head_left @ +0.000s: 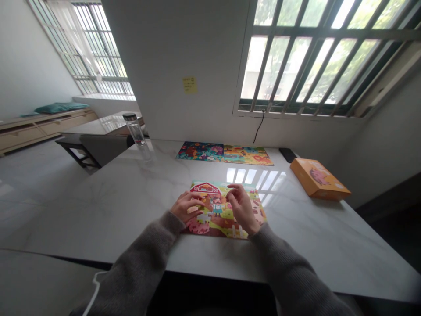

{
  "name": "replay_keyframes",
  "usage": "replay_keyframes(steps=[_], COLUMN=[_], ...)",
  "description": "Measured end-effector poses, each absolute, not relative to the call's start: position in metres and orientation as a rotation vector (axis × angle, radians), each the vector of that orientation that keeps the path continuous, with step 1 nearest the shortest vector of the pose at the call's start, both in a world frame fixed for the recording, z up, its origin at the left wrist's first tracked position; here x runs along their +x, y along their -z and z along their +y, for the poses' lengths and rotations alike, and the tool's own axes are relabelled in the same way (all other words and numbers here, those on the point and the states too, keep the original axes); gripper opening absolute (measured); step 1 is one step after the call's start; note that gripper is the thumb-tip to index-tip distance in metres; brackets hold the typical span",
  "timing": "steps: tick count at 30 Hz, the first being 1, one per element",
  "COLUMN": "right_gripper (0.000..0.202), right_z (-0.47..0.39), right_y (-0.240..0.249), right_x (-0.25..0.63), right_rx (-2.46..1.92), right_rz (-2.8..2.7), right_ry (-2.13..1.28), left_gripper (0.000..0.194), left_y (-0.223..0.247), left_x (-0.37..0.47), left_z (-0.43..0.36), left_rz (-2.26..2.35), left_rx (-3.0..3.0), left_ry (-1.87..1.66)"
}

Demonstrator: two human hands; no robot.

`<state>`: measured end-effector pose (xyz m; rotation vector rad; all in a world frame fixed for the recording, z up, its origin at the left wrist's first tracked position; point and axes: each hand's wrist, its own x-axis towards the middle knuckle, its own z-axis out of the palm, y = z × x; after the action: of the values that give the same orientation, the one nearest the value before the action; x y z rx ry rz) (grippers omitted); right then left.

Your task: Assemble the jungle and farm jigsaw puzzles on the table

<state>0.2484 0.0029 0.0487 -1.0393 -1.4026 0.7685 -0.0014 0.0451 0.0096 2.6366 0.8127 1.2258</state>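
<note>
A colourful farm picture puzzle (217,219) lies flat near the table's front edge, with a red barn, a figure and animals on it. Over its left side rests my left hand (187,206), fingers apart and holding nothing. My right hand (242,208) is above the right part of the picture, its index finger stretched out and its thumb bent; no piece shows between the fingers. Both hands cover parts of the picture.
Two more picture sheets, one dark (201,151) and one yellow (249,155), lie by the wall. An orange box (319,179) and a black phone (287,155) are at the right. A clear bottle (134,129) stands at the back left.
</note>
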Motion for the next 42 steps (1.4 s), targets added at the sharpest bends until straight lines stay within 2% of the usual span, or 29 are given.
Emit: replay_keyframes(steps=[12,21,27,30,33,42], right_gripper=[0.015,0.028,0.019,0.024,0.028,0.023], right_z=[-0.006,-0.008,-0.011,-0.014,-0.019,-0.025], right_y=[-0.048,-0.044,-0.035,-0.033,-0.037,-0.044], right_x=[0.242,0.240,0.238,0.238,0.237,0.238], right_rx=[-1.041,-0.979,-0.968,-0.974,-1.020,-1.045], right_rz=[-1.788,-2.011,-2.274,-2.372,-2.417,-2.494], right_ry=[-0.488,-0.406,-0.338,-0.270,-0.246,-0.234], left_gripper=[0.012,0.014,0.018,0.020,0.019,0.015], left_y=[0.002,0.003,0.004,0.005,0.005,0.003], left_x=[0.000,-0.003,-0.003,-0.002,-0.001,-0.002], left_z=[0.022,0.022,0.022,0.019,0.017,0.017], left_rz=[1.037,1.081,1.125,1.154,1.167,1.113], left_rx=[2.675,2.636,2.659,2.709,2.735,2.726], left_ry=[-0.914,-0.805,-0.718,-0.671,-0.662,-0.727])
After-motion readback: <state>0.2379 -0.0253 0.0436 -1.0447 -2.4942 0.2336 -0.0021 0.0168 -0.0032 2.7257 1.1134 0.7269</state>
